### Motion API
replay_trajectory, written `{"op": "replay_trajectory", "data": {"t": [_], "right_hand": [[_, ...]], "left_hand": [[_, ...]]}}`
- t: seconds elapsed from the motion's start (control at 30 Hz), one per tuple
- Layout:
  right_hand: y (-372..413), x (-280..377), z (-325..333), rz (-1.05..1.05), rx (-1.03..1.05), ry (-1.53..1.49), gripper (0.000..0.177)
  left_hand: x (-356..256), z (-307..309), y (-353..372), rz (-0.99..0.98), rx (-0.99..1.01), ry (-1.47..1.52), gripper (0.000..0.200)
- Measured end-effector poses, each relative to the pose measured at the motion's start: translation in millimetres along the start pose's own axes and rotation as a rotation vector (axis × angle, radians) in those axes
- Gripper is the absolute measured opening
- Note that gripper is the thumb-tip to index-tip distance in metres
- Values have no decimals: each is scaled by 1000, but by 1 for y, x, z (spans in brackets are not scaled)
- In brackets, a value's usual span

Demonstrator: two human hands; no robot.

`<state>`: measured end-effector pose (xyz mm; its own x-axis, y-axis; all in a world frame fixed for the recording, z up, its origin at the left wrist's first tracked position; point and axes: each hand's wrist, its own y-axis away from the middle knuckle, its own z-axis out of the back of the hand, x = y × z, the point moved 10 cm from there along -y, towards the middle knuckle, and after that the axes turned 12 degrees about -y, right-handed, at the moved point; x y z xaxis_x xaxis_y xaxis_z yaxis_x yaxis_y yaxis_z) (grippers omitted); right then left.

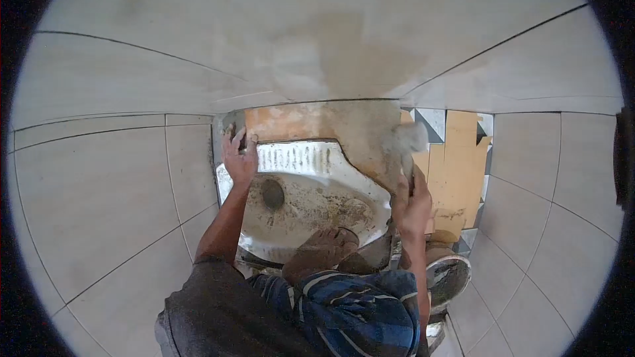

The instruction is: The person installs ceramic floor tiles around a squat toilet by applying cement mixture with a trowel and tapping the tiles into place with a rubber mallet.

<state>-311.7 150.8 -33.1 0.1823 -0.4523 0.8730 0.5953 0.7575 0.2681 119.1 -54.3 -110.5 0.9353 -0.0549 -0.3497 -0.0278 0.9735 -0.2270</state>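
Observation:
A dirty white squat toilet pan (317, 188) lies in the floor. Along its far and right sides runs a brownish floor tile (291, 121) with its inner edge following the pan's rim. My left hand (241, 157) is at the tile's left end by the pan's upper left corner, fingers spread, the thumb side near the tile's edge. In my right hand (411, 208) is a mallet with a pale, blurred head (410, 137), held over the tile's right part. The fingers are wrapped round its handle.
Pieces of tan cardboard (453, 172) cover patterned floor tiles (431, 122) on the right. A bucket (448, 281) with grey material inside stands at lower right. Tiled walls (112, 185) close in on the left, right and far sides. A bare foot (331, 244) is at the pan.

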Motion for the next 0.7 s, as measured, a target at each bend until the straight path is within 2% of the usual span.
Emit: {"op": "replay_trajectory", "data": {"t": [0.07,0.1,0.17,0.2,0.27,0.37,0.47,0.57,0.7], "right_hand": [[-8,11,-14,231,-2,241,41],[-8,6,-17,231,-4,243,41],[-11,-8,-36,118,132,350,37],[-11,-6,-34,120,133,352,37],[-8,-4,-29,-82,232,455,33],[-11,17,-22,-9,236,485,42],[-19,22,-22,68,186,461,43],[-19,16,-19,-44,269,566,42],[-15,11,-16,-69,251,534,42]], "left_hand": [[-1,2,0,-19,-3,-23,37],[-2,4,0,-50,-20,-17,37],[-7,7,-2,-79,-40,-9,37],[-6,7,-1,-55,-35,16,37],[-2,6,-1,-29,-24,39,37],[-2,1,-1,-37,-3,28,37],[-2,3,-1,-40,12,-17,38],[2,-2,-2,-9,43,-21,40],[-2,-2,0,-64,14,-33,40]]}}
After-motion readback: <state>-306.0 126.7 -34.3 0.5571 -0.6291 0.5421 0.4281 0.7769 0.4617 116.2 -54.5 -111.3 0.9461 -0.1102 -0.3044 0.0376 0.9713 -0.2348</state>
